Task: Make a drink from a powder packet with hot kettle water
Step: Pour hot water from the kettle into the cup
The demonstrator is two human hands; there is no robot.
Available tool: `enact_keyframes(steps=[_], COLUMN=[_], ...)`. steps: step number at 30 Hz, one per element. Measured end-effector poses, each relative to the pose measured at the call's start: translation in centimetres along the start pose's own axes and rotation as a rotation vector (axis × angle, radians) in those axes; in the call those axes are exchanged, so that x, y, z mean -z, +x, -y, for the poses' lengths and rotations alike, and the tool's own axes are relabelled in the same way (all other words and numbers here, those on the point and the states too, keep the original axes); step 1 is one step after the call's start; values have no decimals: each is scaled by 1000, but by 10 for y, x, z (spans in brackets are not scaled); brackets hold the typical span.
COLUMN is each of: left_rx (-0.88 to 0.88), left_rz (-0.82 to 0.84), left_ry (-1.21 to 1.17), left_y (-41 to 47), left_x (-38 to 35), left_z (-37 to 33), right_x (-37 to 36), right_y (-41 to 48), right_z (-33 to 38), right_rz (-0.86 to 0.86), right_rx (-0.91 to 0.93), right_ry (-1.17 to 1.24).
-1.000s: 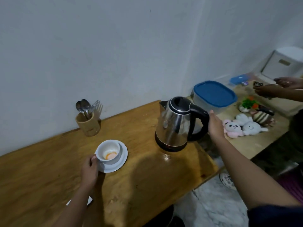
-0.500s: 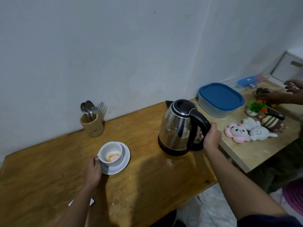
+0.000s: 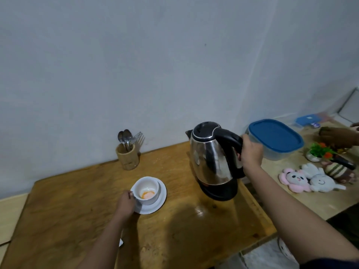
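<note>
A white cup (image 3: 147,189) with orange powder at its bottom stands on a white saucer (image 3: 159,199) on the wooden table (image 3: 77,220). My left hand (image 3: 125,202) holds the cup at its near left side. To the right, a steel kettle (image 3: 210,158) with a black lid is lifted and tilted just above its black base (image 3: 221,193). My right hand (image 3: 250,154) is closed around the kettle's black handle. The spout points away to the left.
A wooden holder with spoons and a fork (image 3: 127,154) stands by the wall. Right of the kettle are a blue-lidded plastic box (image 3: 275,138), plush toys (image 3: 310,179), a small potted plant (image 3: 318,152) and another person's hand (image 3: 336,135). A white scrap (image 3: 121,243) lies beside my left forearm.
My right hand went from touching the handle to gripping it and has raised the kettle off its base. My left hand stays on the cup.
</note>
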State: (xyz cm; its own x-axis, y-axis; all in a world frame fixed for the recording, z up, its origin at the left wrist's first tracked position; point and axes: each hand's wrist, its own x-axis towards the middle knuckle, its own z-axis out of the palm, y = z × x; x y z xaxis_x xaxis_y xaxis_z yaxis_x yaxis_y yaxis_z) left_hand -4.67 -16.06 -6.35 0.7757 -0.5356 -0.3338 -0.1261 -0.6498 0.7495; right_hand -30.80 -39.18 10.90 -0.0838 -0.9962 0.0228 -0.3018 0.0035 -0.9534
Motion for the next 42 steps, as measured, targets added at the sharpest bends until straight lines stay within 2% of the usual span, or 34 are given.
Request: enact_keyframes(steps=[6, 18, 32, 42], left_rx=[-52, -145, -87, -73], left_rz=[-27, 26, 59, 77], left_ry=[-18, -18, -29, -3], left_y=[-4, -10, -9, -8], left_x=[6, 16, 19, 22], left_z=[-6, -2, -2, -5], right_x=[-31, -85, -105, -112], right_y=[-14, -67, -83, -86], right_z=[38, 49, 66, 62], right_rz=[194, 474, 554, 572], right_rx=[199, 405, 627, 678], right_ry=[-201, -525, -697, -777])
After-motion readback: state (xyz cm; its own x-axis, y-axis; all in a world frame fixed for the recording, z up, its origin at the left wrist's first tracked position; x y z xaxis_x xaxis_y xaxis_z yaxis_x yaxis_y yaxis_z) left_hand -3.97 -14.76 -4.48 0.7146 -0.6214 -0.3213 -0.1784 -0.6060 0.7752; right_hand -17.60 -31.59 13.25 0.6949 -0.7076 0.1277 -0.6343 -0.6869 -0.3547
